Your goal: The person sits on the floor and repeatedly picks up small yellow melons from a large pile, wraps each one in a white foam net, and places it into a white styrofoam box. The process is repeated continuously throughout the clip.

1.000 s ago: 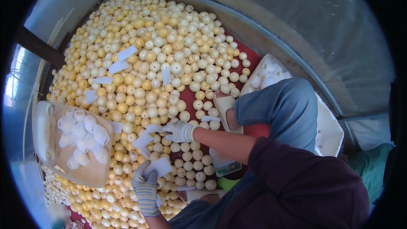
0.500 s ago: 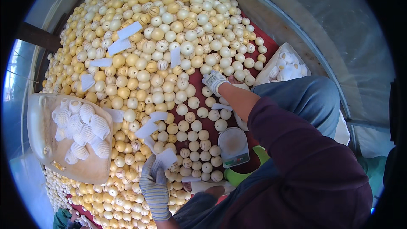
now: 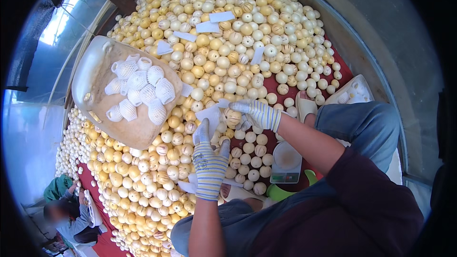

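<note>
My left hand [image 3: 209, 159], in a striped work glove, holds a flat white foam net sleeve [image 3: 208, 115] between its fingers. Close to its right side, my right hand [image 3: 259, 114], gloved alike, grips a cream pepino melon [image 3: 232, 118] with dark streaks; part of its fingers are hidden behind the fruit. The sleeve and the melon nearly meet, and I cannot tell whether they touch. Under and around both hands spreads a large heap of yellow and cream pepino melons [image 3: 216, 66]. Several more flat foam sleeves [image 3: 222, 16] lie scattered on the heap.
A pale plastic tub [image 3: 107, 123] with several sleeved fruits stands on the left. Another container [image 3: 351, 91] of wrapped fruit sits at the right. A small scale [image 3: 286, 158] and a green stool-like thing [image 3: 278, 193] are by my legs. Another person [image 3: 74, 219] sits at lower left.
My right hand has come back from the far fruit toward my left hand and now holds a melon. My left hand has lifted the sleeve forward; the view has swung left.
</note>
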`<state>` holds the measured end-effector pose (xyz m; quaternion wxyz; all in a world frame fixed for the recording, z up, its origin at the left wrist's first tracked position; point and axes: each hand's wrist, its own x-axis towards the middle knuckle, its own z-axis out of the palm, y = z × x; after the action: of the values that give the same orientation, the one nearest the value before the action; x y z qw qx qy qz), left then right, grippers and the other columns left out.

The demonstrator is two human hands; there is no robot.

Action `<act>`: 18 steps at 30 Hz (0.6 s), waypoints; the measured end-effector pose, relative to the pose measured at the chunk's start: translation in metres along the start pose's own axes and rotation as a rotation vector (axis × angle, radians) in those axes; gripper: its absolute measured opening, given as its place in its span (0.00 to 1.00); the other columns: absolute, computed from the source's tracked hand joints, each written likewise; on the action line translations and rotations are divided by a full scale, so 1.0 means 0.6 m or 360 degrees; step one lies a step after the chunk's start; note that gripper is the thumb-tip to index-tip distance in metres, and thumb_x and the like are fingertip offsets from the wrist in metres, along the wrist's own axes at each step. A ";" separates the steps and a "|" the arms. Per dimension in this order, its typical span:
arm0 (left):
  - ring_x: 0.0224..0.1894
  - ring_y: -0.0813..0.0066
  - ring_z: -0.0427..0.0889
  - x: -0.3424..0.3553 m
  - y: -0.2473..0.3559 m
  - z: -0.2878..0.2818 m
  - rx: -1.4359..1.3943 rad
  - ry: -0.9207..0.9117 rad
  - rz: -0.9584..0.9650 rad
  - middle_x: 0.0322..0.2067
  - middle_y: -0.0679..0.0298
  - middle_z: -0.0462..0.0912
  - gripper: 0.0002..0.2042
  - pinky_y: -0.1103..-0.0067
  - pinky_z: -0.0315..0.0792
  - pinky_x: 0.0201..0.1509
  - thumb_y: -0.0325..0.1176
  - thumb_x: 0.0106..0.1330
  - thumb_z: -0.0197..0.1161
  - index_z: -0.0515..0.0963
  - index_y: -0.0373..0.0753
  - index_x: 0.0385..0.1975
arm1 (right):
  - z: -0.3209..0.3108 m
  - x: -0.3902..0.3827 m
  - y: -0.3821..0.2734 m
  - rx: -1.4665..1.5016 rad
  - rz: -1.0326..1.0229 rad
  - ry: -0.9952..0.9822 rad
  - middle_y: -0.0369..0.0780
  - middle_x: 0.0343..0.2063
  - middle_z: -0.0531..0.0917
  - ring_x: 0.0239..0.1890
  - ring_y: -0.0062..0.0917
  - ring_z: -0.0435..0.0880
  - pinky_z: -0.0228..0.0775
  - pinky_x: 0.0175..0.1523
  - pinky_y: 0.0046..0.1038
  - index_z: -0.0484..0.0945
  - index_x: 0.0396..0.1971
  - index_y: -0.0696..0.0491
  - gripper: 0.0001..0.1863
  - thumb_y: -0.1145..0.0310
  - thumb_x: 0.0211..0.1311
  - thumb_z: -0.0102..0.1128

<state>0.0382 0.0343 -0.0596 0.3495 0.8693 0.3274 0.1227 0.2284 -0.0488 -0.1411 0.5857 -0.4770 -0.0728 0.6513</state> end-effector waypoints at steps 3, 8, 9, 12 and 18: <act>0.57 0.46 0.72 -0.011 -0.020 0.005 0.0197 0.0129 0.0239 0.57 0.45 0.70 0.36 0.63 0.73 0.56 0.29 0.53 0.69 0.62 0.35 0.64 | 0.109 -0.034 0.016 -0.0335 -0.0078 0.0150 0.41 0.35 0.82 0.32 0.25 0.83 0.79 0.33 0.24 0.72 0.51 0.60 0.29 0.51 0.62 0.63; 0.55 0.61 0.76 -0.014 -0.013 -0.022 -0.1070 0.0100 -0.0236 0.56 0.50 0.72 0.36 0.75 0.76 0.54 0.28 0.56 0.70 0.60 0.30 0.64 | 0.105 -0.069 0.025 0.0101 -0.0436 -0.0201 0.41 0.34 0.82 0.31 0.25 0.84 0.80 0.34 0.25 0.75 0.46 0.60 0.20 0.56 0.67 0.58; 0.52 0.62 0.78 -0.015 -0.007 -0.037 -0.1397 0.0055 -0.0221 0.55 0.51 0.71 0.38 0.77 0.77 0.50 0.32 0.57 0.70 0.58 0.28 0.65 | 0.087 -0.072 0.023 0.0215 -0.0520 -0.0167 0.41 0.34 0.83 0.31 0.26 0.84 0.80 0.38 0.28 0.77 0.43 0.59 0.18 0.57 0.67 0.58; 0.53 0.63 0.77 -0.030 0.034 -0.066 -0.2078 -0.0143 -0.0274 0.56 0.52 0.70 0.39 0.77 0.78 0.46 0.36 0.57 0.68 0.57 0.31 0.67 | 0.030 -0.066 0.031 0.0325 -0.0759 -0.0206 0.42 0.48 0.80 0.47 0.27 0.81 0.77 0.51 0.33 0.74 0.51 0.55 0.20 0.58 0.65 0.60; 0.61 0.60 0.69 -0.051 0.049 -0.065 -0.2452 -0.0182 -0.0217 0.59 0.52 0.66 0.44 0.67 0.64 0.66 0.41 0.54 0.69 0.53 0.33 0.69 | 0.126 -0.105 0.018 0.0758 -0.0306 -0.0865 0.40 0.57 0.74 0.61 0.31 0.73 0.66 0.65 0.40 0.67 0.60 0.52 0.32 0.60 0.58 0.68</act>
<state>0.0118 0.0189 -0.0109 0.8785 0.3640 0.1840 0.2489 0.1587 -0.0697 -0.0740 0.6980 -0.1280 -0.1167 0.6948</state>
